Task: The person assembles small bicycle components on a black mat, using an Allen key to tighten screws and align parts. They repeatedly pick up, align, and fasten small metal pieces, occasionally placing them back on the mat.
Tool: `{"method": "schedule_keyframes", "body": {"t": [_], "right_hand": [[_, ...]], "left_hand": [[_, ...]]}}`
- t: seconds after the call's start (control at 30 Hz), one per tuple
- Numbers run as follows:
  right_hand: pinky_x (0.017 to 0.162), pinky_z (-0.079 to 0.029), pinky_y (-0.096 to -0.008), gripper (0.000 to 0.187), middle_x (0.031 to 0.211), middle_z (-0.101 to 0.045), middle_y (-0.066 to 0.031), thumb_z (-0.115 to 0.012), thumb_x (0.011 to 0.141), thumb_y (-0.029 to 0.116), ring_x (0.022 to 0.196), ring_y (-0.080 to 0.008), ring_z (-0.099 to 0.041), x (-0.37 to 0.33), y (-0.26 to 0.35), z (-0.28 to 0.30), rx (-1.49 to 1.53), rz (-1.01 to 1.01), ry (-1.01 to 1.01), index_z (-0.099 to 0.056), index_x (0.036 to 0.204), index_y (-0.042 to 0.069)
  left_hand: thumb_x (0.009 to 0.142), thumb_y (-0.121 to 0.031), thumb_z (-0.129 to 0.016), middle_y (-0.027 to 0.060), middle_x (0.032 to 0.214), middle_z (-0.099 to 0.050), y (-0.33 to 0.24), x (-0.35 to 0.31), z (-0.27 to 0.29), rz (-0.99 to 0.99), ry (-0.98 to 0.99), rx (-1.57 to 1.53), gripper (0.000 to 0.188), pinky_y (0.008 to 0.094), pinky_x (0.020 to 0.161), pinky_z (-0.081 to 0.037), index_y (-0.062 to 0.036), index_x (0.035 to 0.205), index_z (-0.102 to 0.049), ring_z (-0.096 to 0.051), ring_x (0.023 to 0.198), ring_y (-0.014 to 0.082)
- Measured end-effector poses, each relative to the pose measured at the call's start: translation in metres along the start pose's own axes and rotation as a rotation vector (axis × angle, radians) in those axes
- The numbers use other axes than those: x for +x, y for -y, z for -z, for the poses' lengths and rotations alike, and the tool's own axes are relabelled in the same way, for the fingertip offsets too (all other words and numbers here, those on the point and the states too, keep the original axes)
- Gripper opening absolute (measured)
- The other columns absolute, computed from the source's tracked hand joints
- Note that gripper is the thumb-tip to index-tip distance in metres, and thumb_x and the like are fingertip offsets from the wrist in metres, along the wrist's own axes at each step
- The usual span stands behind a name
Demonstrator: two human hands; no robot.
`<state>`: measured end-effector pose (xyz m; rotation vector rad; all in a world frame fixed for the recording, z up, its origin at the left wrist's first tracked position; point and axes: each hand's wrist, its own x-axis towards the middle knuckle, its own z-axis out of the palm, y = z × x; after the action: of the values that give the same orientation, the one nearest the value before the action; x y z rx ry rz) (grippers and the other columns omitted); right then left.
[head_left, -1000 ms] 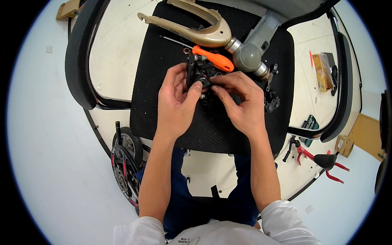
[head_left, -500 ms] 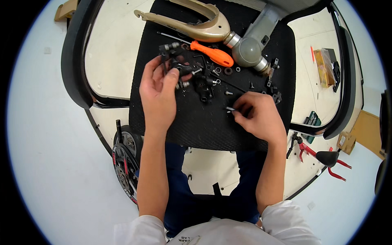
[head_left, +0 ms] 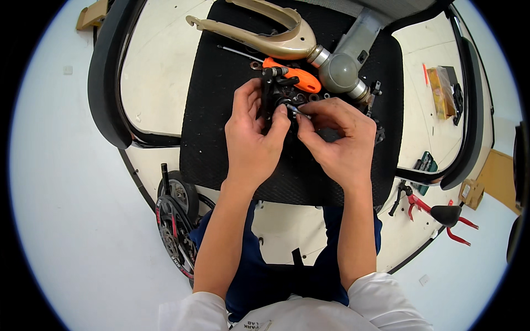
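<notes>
- Holding a black jointed part (head_left: pixel 268 91) in the left hand (head_left: pixel 254 132), thumb and fingers closed around its lower side.
- Pinching a small metal pin (head_left: pixel 293 108) between thumb and forefinger of the right hand (head_left: pixel 345 135), tips drawn together with hardly any gap.
- Bringing both sets of fingertips close together over the middle of the black chair seat (head_left: pixel 210 157); cannot tell whether seated in the part or just touching it.
- Crowded at the far side by an orange-handled screwdriver (head_left: pixel 303 83), just beyond the held part, and behind that by a tan fork (head_left: pixel 281 49) and a grey rounded housing (head_left: pixel 339 73).
- Near loose black pieces (head_left: pixel 380 132) along the seat's right edge, just beside the right hand.
- Well apart from the left armrest (head_left: pixel 105 71) and right armrest (head_left: pixel 468 110).
- Crossing the front edge with both forearms (head_left: pixel 223 243), a strip of fabric showing between them.
- Most room for moving at the left and front of the seat.
</notes>
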<state>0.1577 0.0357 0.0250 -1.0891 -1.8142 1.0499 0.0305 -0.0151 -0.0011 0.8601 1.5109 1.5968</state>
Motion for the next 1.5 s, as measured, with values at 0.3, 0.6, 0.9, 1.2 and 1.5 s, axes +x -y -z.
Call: {"method": "schedule_keyframes", "body": {"t": [0.3, 0.6, 0.9, 1.2, 1.5], "right_hand": [[0.061, -0.055, -0.0236, 0.011, 0.075, -0.068, -0.0076, -0.072, 0.075, 0.0, 0.063, -0.0125, -0.068, -0.002, 0.006, -0.008, 0.063, -0.138, -0.01, -0.068, 0.085, -0.002], [0.063, -0.055, -0.0235, 0.009, 0.08, -0.071, -0.0103, -0.069, 0.085, -0.002, 0.069, -0.0128, -0.069, -0.002, 0.015, -0.007, 0.287, -0.38, -0.041, -0.065, 0.091, -0.007], [0.064, -0.055, -0.0255, 0.014, 0.082, -0.07, -0.0114, -0.072, 0.078, -0.003, 0.069, -0.0187, -0.07, -0.004, -0.003, -0.01, -0.037, 0.077, -0.099, -0.069, 0.091, -0.002], [0.057, -0.048, -0.038, 0.011, 0.077, -0.061, -0.0152, -0.063, 0.09, 0.01, 0.064, -0.034, -0.061, -0.003, 0.007, -0.012, -0.27, 0.042, -0.009, -0.056, 0.086, 0.001], [0.059, -0.045, -0.0345, 0.006, 0.071, -0.056, -0.0162, -0.055, 0.091, 0.006, 0.062, -0.0291, -0.058, -0.002, 0.008, 0.004, 0.077, -0.272, 0.121, -0.054, 0.09, 0.0]], "left_hand": [[0.086, 0.0, -0.059, 0.0213, 0.119, -0.058, 0.001, -0.004, 0.013, -0.133, 0.088, 0.142, 0.047, 0.0332, 0.087, -0.054, 0.0053, 0.131, -0.044, -0.062, 0.107, 0.0246], [0.087, 0.003, -0.055, 0.0227, 0.121, -0.057, -0.002, -0.006, 0.008, -0.155, 0.12, 0.105, 0.044, 0.0374, 0.089, -0.056, 0.0055, 0.13, -0.046, -0.061, 0.113, 0.0279], [0.089, 0.003, -0.055, 0.022, 0.118, -0.06, -0.005, -0.005, 0.002, -0.081, 0.056, 0.053, 0.04, 0.0349, 0.087, -0.057, 0.0066, 0.129, -0.046, -0.062, 0.111, 0.0238], [0.087, 0.003, -0.058, 0.0214, 0.117, -0.061, -0.002, -0.008, 0.002, -0.111, 0.078, 0.117, 0.043, 0.0349, 0.085, -0.057, 0.0067, 0.128, -0.047, -0.063, 0.109, 0.0243], [0.09, 0.0, -0.06, 0.0206, 0.119, -0.058, -0.009, -0.007, 0.0, -0.028, 0.111, -0.079, 0.043, 0.0299, 0.084, -0.056, 0.0093, 0.129, -0.044, -0.059, 0.11, 0.0204]]}}
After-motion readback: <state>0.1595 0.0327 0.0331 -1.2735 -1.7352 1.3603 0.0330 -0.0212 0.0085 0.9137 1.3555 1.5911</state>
